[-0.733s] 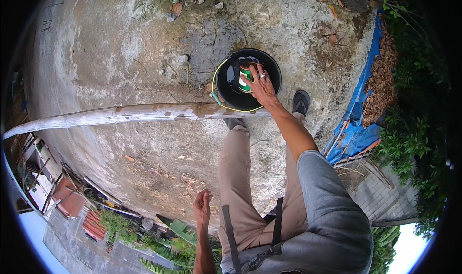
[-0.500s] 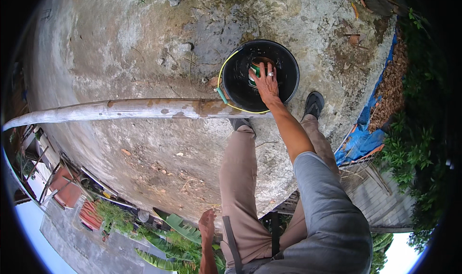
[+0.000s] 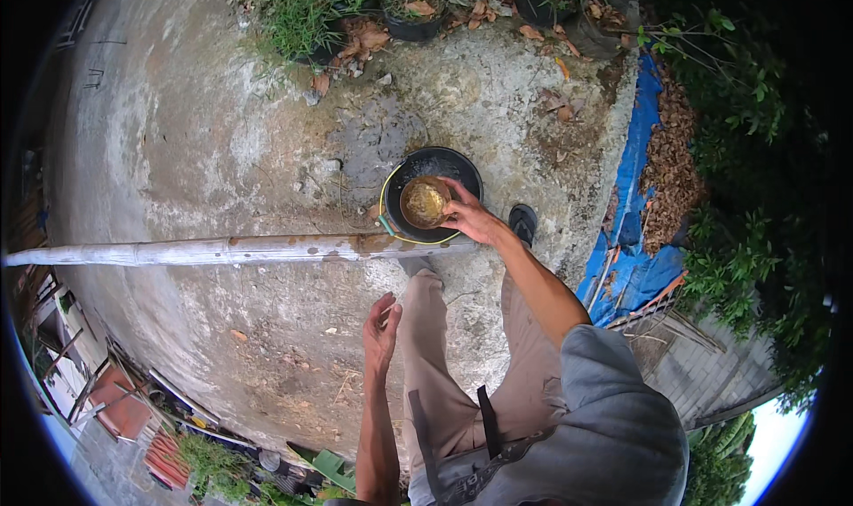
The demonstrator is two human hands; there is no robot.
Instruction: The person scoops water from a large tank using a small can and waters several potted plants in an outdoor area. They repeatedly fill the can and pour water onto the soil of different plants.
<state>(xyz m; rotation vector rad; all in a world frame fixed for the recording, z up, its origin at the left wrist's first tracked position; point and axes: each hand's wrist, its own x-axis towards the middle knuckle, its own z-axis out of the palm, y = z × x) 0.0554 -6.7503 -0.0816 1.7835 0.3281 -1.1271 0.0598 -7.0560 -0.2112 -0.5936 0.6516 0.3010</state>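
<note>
My right hand (image 3: 475, 215) grips a round tin can (image 3: 425, 202) by its side, thumb and fingers at the rim. The can's golden-brown inside faces up and looks wet and shiny; whether water fills it I cannot tell. It hangs over a black bucket (image 3: 462, 170), covering much of the bucket's inside. A yellow handle with a green grip (image 3: 386, 225) lies down along the bucket's left side. My left hand (image 3: 382, 330) hovers in front of my left leg, fingers apart and loosely bent, holding nothing.
A long bamboo pole (image 3: 187, 253) lies on the concrete ground (image 3: 267, 168), reaching the bucket's near side. Potted plants (image 3: 413, 17) and dry leaves stand beyond. A blue tarp (image 3: 626, 204) holding brown leaves lies right. My sandalled foot (image 3: 522, 224) is beside the bucket.
My right hand has lifted the can from inside the bucket, and its inside now shows. My left hand has come up and forward. The view has shifted, showing more plants at the far side.
</note>
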